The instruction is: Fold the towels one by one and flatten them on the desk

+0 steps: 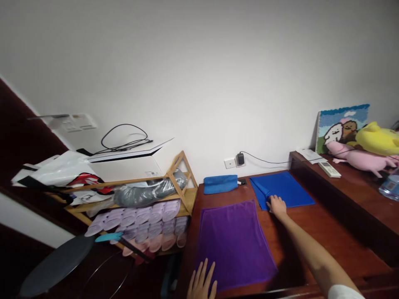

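Note:
My right hand (277, 205) reaches across the wooden table and closes on the near left corner of a blue cloth (288, 189). The cloth's left edge is gathered into a fold that runs back from my fingers, while the rest lies flat. Closer to me, a purple cloth (232, 245) is spread out, with a second layer showing along its left and right edges. My left hand (202, 282) has its fingers spread at the purple cloth's near left corner and holds nothing. Behind the purple cloth lies a folded blue cloth (220, 184).
A wooden rack (183, 182) with several pairs of slippers (143, 214) stands left of the table (299, 232). On the raised ledge at right are a remote (329, 169), a pink plush toy (358, 155) and a bottle (390, 186). A plugged-in adapter (240, 158) trails a cable rightward.

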`<state>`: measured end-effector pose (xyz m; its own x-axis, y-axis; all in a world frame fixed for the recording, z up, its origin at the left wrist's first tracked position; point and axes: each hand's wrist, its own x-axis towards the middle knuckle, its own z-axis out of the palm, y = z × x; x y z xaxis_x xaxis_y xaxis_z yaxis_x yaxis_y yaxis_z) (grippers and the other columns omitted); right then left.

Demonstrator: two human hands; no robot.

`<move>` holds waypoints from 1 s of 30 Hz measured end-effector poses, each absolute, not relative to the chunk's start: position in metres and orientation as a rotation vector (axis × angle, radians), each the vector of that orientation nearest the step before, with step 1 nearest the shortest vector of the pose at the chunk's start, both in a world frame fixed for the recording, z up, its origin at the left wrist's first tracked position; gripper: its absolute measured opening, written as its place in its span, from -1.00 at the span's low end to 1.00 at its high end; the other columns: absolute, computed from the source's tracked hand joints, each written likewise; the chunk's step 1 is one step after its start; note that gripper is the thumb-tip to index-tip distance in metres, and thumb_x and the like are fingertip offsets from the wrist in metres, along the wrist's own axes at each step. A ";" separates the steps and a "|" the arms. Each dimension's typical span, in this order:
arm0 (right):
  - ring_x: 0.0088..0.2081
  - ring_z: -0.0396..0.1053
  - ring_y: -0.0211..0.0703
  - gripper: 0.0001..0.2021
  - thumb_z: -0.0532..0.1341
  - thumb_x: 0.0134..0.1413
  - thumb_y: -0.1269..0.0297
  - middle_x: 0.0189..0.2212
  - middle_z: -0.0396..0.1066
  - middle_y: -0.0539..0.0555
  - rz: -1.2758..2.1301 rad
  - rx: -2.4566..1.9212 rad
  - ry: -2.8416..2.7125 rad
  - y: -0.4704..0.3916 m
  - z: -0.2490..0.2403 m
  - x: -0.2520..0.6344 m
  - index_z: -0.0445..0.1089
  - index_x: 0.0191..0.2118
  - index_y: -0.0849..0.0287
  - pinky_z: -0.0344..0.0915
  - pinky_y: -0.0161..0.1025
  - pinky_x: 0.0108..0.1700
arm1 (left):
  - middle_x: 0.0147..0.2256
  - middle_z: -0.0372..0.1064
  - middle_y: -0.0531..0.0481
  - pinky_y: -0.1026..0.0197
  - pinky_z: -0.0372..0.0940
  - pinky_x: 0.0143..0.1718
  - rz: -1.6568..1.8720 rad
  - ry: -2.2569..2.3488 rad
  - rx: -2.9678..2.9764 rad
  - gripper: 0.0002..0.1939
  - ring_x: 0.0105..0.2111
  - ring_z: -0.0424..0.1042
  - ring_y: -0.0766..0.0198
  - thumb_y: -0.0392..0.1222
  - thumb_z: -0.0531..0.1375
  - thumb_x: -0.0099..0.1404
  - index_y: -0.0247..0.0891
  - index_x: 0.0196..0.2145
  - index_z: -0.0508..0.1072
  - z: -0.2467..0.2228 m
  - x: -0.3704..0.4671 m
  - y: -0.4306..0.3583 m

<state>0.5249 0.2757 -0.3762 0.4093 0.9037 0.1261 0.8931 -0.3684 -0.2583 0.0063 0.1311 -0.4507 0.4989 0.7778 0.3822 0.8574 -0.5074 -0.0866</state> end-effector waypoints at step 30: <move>-0.17 0.53 -0.12 -0.81 0.22 0.15 0.16 -0.23 0.63 0.01 0.454 -1.992 -1.838 0.270 -0.362 0.555 0.58 -0.31 0.05 0.36 -0.28 -0.06 | 0.33 0.32 0.15 -0.03 0.42 0.18 -0.485 -1.472 -2.483 -0.39 0.24 0.44 0.09 -0.12 0.13 0.42 0.25 0.38 0.25 -0.448 0.010 0.130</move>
<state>0.5548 0.2703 -0.3621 0.0869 0.9959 0.0258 0.8694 -0.0631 -0.4901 0.0098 0.1305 -0.4483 0.4458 0.8079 0.3853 0.8787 -0.4771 -0.0163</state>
